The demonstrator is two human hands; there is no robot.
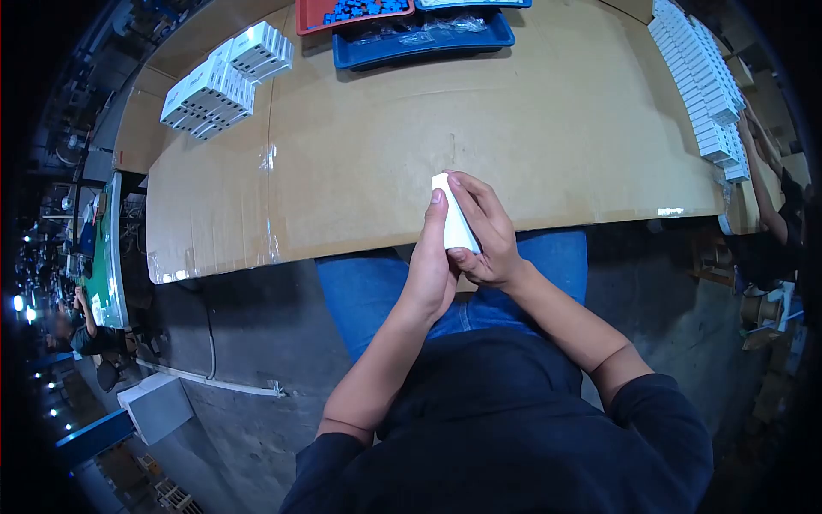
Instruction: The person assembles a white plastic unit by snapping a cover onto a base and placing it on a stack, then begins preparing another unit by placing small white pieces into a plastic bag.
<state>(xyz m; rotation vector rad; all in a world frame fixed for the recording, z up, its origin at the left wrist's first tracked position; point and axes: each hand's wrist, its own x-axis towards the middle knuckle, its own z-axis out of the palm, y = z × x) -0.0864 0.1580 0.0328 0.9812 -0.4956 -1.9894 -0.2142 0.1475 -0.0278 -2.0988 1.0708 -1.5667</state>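
Between my two hands is a small white box point(457, 224), held above the front edge of the cardboard-covered table point(385, 171). My left hand point(431, 257) wraps its left side, with the thumb lying along it near the top. On the right side, my right hand point(488, 227) presses its fingers along the box, and its thumb is at the lower end. Fingers cover much of the box, so its far sides are hidden.
White boxes with dark marks stand in stacks point(210, 94) at the back left. More white boxes point(698, 86) line the right edge. A red tray point(312, 19) of blue parts and a blue tray point(428, 53) with clear plastic sit at the back. Other people's arms show at both sides.
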